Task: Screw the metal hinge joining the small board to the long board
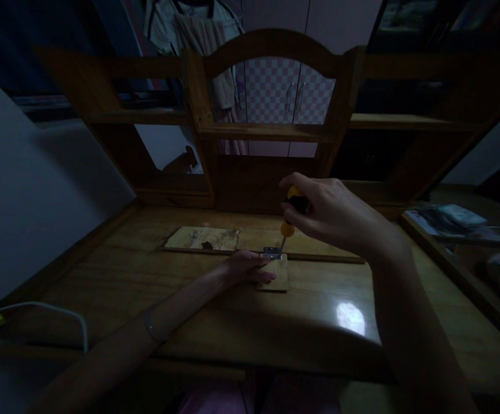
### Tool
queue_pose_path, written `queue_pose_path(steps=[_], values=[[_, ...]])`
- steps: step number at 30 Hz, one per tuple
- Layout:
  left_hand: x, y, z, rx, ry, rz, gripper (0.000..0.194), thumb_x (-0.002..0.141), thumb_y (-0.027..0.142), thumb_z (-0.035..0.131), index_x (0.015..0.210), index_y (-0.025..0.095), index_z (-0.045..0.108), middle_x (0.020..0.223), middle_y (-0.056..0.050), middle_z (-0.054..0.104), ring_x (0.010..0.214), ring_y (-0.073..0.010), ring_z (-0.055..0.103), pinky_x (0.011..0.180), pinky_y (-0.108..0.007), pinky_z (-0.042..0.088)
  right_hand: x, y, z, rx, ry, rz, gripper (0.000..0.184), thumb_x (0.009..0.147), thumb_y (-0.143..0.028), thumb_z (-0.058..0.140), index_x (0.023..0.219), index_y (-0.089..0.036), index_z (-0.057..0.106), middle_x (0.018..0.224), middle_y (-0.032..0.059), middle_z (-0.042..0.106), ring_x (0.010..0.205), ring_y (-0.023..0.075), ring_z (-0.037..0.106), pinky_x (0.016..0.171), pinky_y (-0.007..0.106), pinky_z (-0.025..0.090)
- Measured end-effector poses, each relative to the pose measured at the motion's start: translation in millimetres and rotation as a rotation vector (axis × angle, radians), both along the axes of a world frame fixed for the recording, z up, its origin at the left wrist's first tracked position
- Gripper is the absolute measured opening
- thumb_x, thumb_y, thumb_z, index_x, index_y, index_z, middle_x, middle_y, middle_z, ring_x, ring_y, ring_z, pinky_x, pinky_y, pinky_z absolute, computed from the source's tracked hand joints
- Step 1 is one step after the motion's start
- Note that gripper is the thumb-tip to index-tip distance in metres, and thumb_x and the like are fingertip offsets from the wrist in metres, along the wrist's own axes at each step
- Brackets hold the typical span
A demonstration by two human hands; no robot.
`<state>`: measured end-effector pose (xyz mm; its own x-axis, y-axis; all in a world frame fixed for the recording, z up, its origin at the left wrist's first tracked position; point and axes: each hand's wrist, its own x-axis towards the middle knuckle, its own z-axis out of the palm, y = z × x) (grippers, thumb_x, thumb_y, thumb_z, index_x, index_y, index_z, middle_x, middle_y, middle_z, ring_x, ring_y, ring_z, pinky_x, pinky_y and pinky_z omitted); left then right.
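Observation:
My right hand (325, 215) is closed round the black and yellow handle of a screwdriver (291, 215), held upright with its tip down on a small metal hinge (272, 252). The hinge joins a small wooden block (279, 275) to a long flat wooden board (215, 238) on the desk. My left hand (245, 269) lies flat with fingers stretched, pressing on the small block just left of the hinge.
A wooden desk (198, 305) with a hutch of shelves (267, 129) stands behind the work. A white cable (43, 310) curves at the left edge. Papers and clutter (452, 221) lie on a surface at the right. The room is dim.

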<state>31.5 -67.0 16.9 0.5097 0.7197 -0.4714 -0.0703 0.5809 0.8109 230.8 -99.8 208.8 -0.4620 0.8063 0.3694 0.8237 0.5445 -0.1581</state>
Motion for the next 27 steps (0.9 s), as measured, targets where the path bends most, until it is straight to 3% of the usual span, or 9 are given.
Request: queue_pose_path(steps=[4,7,10,13,15,20,23,27], values=[[-2,0,-3.0,0.048,-0.012,-0.032,0.050,0.090,0.035,0.063,0.123,-0.003,0.052,0.102,-0.023,0.064,0.086,-0.0267,0.068,0.079,-0.033,0.057,-3,1,-2.3,0.026,-0.017,-0.016,0.033,0.091,-0.048,0.039,0.114,-0.027,0.050,0.082,-0.0016,0.059,0.071,0.0096,0.054,0.066,0.025,0.037],[-4,-1,-3.7,0.095,0.001,-0.066,0.049,0.092,0.035,0.061,0.123,-0.003,0.055,0.107,-0.022,0.063,0.084,-0.0250,0.068,0.072,-0.030,0.057,-5,-2,-1.9,0.050,-0.052,-0.048,0.041,0.089,-0.058,0.040,0.114,-0.028,0.049,0.078,-0.0013,0.059,0.072,0.0117,0.056,0.065,0.025,0.035],[-3,-5,0.7,0.134,0.031,-0.067,0.045,0.093,0.035,0.059,0.122,0.000,0.059,0.098,-0.019,0.065,0.076,-0.0210,0.068,0.063,-0.026,0.055,-4,-6,0.7,0.014,-0.056,-0.041,0.048,0.085,-0.062,0.042,0.119,-0.028,0.048,0.094,0.0000,0.062,0.081,0.0138,0.058,0.070,0.028,0.037],[-1,-8,6.2,0.122,0.084,-0.040,0.045,0.094,0.036,0.057,0.126,0.004,0.058,0.084,-0.017,0.067,0.067,-0.0189,0.067,0.057,-0.023,0.052,-3,-7,2.2,0.021,-0.042,0.002,0.045,0.085,-0.047,0.047,0.126,-0.028,0.046,0.118,-0.0005,0.058,0.094,0.0144,0.057,0.079,0.029,0.039],[0,-9,7.9,0.102,0.114,-0.037,0.048,0.095,0.037,0.055,0.129,0.003,0.055,0.084,-0.018,0.067,0.064,-0.0179,0.066,0.055,-0.021,0.051,-4,-6,1.6,0.021,-0.015,0.040,0.044,0.084,-0.038,0.047,0.127,-0.027,0.047,0.121,-0.0023,0.057,0.098,0.0133,0.056,0.081,0.028,0.039],[-2,-7,1.9,0.133,0.091,-0.016,0.050,0.092,0.039,0.059,0.127,0.003,0.056,0.105,-0.021,0.065,0.079,-0.0231,0.068,0.063,-0.025,0.055,-9,-2,-1.7,-0.002,0.057,0.095,0.028,0.089,-0.039,0.044,0.114,-0.026,0.051,0.095,-0.0059,0.061,0.076,0.0063,0.052,0.069,0.024,0.036],[-3,-6,-3.1,0.127,0.012,-0.032,0.051,0.089,0.040,0.064,0.124,0.004,0.058,0.121,-0.021,0.059,0.085,-0.0271,0.068,0.070,-0.031,0.058,-11,-1,-1.7,0.020,0.038,0.059,0.028,0.091,-0.044,0.042,0.112,-0.026,0.048,0.096,-0.0054,0.061,0.076,0.0069,0.053,0.068,0.025,0.034],[-5,-5,-4.7,0.138,-0.031,-0.052,0.050,0.089,0.040,0.064,0.123,0.004,0.059,0.110,-0.020,0.063,0.087,-0.0288,0.067,0.073,-0.033,0.057,-8,-4,1.7,0.015,-0.013,0.028,0.034,0.088,-0.047,0.043,0.117,-0.030,0.046,0.097,-0.0046,0.061,0.080,0.0099,0.055,0.069,0.026,0.034]])
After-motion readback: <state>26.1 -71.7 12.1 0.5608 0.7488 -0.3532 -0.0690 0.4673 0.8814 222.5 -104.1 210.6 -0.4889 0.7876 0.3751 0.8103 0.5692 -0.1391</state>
